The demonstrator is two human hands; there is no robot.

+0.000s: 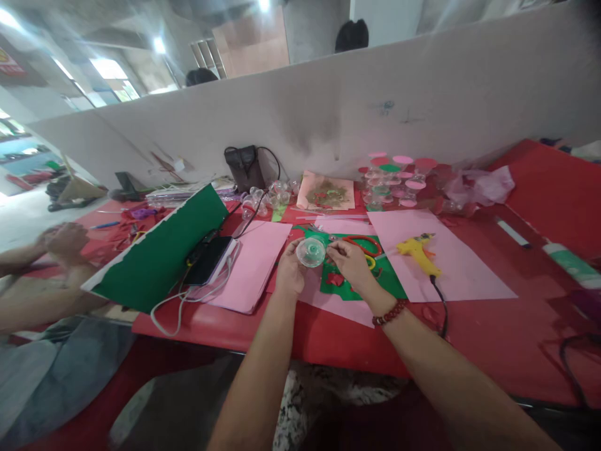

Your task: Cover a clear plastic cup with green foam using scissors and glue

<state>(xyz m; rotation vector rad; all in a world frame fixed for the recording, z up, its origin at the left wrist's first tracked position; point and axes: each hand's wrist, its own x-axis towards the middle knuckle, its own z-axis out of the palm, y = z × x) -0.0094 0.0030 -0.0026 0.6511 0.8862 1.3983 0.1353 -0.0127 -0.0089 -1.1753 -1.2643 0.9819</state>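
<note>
My left hand (290, 268) is closed on the side of a clear round plastic piece (310, 252), shaped like a shallow cup or cut bottle end. Its open face is turned up towards me. Close to the right rim, my right hand (346, 258) has thumb and fingers pinched together; whatever they grip is too small to tell. Below both hands lies green paper (345, 290) with red scraps (335, 279) on it. Scissors with orange-red handles (365, 243) rest just beyond my right hand, and a yellow handle loop (370, 262) shows beside it.
A yellow glue gun (419, 254) lies on pink paper (462, 266) at right, its cord running to the front edge. A phone (209, 262) with cables is at left, by a leaning green board (164, 250). Joined clear plastic pieces (382, 188) stand behind. A person's hands (63, 241) rest at far left.
</note>
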